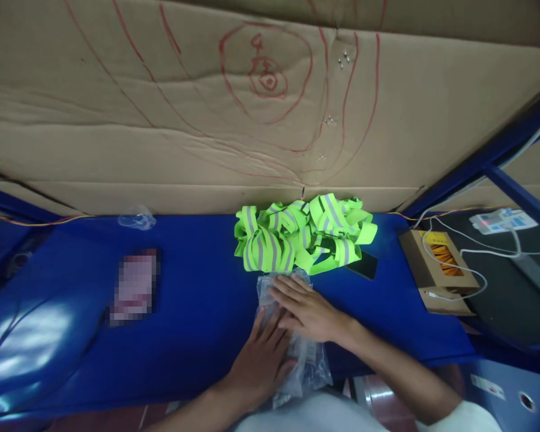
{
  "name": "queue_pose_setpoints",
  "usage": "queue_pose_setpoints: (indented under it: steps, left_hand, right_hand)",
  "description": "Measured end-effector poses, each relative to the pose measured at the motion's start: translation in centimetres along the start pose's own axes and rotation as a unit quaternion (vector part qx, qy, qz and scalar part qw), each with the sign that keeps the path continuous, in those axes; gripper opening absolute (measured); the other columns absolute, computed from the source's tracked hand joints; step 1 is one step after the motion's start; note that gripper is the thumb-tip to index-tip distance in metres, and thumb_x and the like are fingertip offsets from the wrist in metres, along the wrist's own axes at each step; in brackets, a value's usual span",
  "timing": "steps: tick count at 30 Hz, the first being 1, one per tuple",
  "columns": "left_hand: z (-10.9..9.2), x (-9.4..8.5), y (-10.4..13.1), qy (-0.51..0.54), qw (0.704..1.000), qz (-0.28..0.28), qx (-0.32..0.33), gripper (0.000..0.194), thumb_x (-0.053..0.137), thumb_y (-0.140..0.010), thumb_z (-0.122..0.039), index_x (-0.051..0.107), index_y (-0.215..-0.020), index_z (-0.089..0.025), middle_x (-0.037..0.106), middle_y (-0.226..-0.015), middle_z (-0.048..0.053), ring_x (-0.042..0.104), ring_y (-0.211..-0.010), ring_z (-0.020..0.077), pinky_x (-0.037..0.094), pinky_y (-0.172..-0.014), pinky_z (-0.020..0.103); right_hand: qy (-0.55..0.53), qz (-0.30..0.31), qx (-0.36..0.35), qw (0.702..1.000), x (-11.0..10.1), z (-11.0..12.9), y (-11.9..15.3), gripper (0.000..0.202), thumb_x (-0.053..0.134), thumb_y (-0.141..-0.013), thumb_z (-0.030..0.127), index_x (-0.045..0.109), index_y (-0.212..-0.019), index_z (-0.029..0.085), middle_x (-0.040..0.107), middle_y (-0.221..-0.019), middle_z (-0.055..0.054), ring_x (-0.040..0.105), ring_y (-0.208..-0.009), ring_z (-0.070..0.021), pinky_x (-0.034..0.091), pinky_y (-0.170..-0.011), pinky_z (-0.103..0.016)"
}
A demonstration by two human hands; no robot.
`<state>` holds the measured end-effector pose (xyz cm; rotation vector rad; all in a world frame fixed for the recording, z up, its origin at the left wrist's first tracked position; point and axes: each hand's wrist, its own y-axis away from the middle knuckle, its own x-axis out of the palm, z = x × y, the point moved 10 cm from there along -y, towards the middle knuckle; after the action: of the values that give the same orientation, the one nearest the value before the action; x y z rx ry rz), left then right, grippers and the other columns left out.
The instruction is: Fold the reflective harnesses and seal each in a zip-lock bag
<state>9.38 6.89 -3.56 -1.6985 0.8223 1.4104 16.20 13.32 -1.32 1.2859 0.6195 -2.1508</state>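
Clear bag (pixel 308 366): plastic, crumpled, lower centre of the frame; upper end just below the strap pile, lower end at the table's near edge.
Bag work: apparently a smoothing or pressing-flat step; the next move seems to call for even, light palm pressure, the loose film kept from bunching.
Right hand (pixel 308 307): open, laid flat over the bag's upper part, fingers extended and close together; nothing gripped.
Left hand (pixel 261 358): open, palm down on the bag's left side, fingers slightly spread, thumb apart; nothing visibly pinched.
Green straps (pixel 263 247): one tangled heap, grey-striped, centre of the frame.
Dark flat object (pixel 365 266): right of centre, partly under the straps.
Table (pixel 193 306): blue, across the frame.
Cardboard box (pixel 416 261): right side, white cable over it.
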Motion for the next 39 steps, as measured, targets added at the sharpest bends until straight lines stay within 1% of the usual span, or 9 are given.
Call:
queue_pose_setpoints:
  steps: [11,17,20,23,26,28,31,35,39]
  left_hand:
    - [0.1,-2.6,0.8,-0.023,0.999,-0.02,0.029,0.057,0.046,-0.104,-0.045,0.044,-0.156,-0.021,0.046,-0.161,0.006,0.025,-0.156,0.0265,-0.009,-0.13,0.051]
    - [0.1,-1.5,0.6,0.013,0.999,-0.026,-0.028,0.075,0.047,-0.096,-0.071,0.05,-0.152,-0.022,0.052,-0.155,0.009,0.033,-0.153,0.0298,-0.01,-0.129,0.052]
    - [0.1,-0.5,0.5,0.061,0.997,-0.011,-0.054,0.075,0.051,-0.094,-0.07,0.049,-0.153,-0.024,0.055,-0.153,0.01,0.035,-0.152,0.0309,-0.004,-0.129,0.056]
    - [0.9,-0.6,0.5,0.129,0.989,0.015,-0.073,0.083,0.056,-0.094,-0.066,0.033,-0.162,-0.024,0.044,-0.162,0.012,0.033,-0.154,0.0328,0.007,-0.129,0.06]
    - [2.4,-1.9,0.7,0.225,0.97,0.036,-0.085,0.093,0.061,-0.092,-0.065,0.018,-0.165,-0.026,0.033,-0.167,0.013,0.035,-0.153,0.032,0.03,-0.125,0.057]
    - [3.7,-3.3,0.9,0.259,0.96,0.015,-0.1,0.082,0.062,-0.096,-0.056,0.025,-0.164,-0.029,0.033,-0.168,0.012,0.039,-0.151,0.0285,0.042,-0.119,0.047]
    - [4.7,-4.3,0.9,0.173,0.98,-0.023,-0.098,0.074,0.066,-0.093,-0.053,0.037,-0.159,-0.034,0.028,-0.169,0.01,0.031,-0.155,0.0331,0.032,-0.124,0.057]
    - [4.2,-2.2,0.4,0.071,0.991,-0.013,-0.115,0.089,0.064,-0.087,-0.068,0.033,-0.161,-0.03,0.015,-0.172,0.016,0.021,-0.157,0.0417,0.019,-0.124,0.068]
    - [3.5,-0.6,0.2,0.087,0.987,-0.007,-0.135,0.085,0.058,-0.092,-0.068,0.031,-0.162,-0.028,0.009,-0.173,0.018,0.019,-0.158,0.0423,0.018,-0.123,0.07]
  right_hand:
    - [0.032,-0.005,-0.025,0.999,1.0,-1.2,0.0,0.066,0.048,-0.107,0.039,0.027,-0.163,0.012,0.029,-0.168,-0.012,0.018,-0.16,-0.0225,0.02,-0.132,-0.047]
    - [0.054,-0.003,-0.018,0.998,-0.8,0.7,-0.3,0.056,0.045,-0.107,0.028,0.033,-0.16,0.012,0.034,-0.166,-0.012,0.023,-0.159,-0.0211,0.021,-0.132,-0.047]
    - [0.067,-0.045,0.034,0.996,-2.2,3.0,0.2,0.06,0.042,-0.107,0.024,0.025,-0.163,0.01,0.027,-0.169,-0.015,0.015,-0.161,-0.0236,0.016,-0.132,-0.054]
    - [0.052,-0.066,0.096,0.992,-1.7,4.4,1.9,0.075,0.049,-0.105,0.045,0.022,-0.163,0.007,0.025,-0.169,-0.018,0.014,-0.161,-0.0285,0.019,-0.131,-0.058]
    - [0.048,-0.042,0.141,0.988,0.1,3.5,4.2,0.08,0.049,-0.103,0.052,0.019,-0.164,0.01,0.026,-0.169,-0.019,0.016,-0.16,-0.0312,0.022,-0.129,-0.061]
    - [0.051,-0.025,0.148,0.987,0.6,2.4,5.4,0.079,0.047,-0.104,0.051,0.016,-0.165,0.012,0.022,-0.17,-0.019,0.014,-0.161,-0.0307,0.021,-0.128,-0.061]
    - [0.038,-0.025,0.14,0.989,-0.3,1.0,6.5,0.078,0.047,-0.104,0.052,0.014,-0.166,0.017,0.021,-0.171,-0.016,0.016,-0.161,-0.0288,0.019,-0.129,-0.059]
    - [0.024,-0.146,0.31,0.939,-3.3,-2.4,9.0,0.07,0.042,-0.106,0.052,0.029,-0.162,0.012,0.032,-0.166,-0.022,0.028,-0.156,-0.0337,0.025,-0.125,-0.062]
    - [-0.016,-0.148,0.375,0.915,-1.6,-2.4,9.5,0.067,0.044,-0.103,0.056,0.05,-0.146,0.006,0.036,-0.162,-0.028,0.028,-0.155,-0.0403,0.023,-0.124,-0.068]
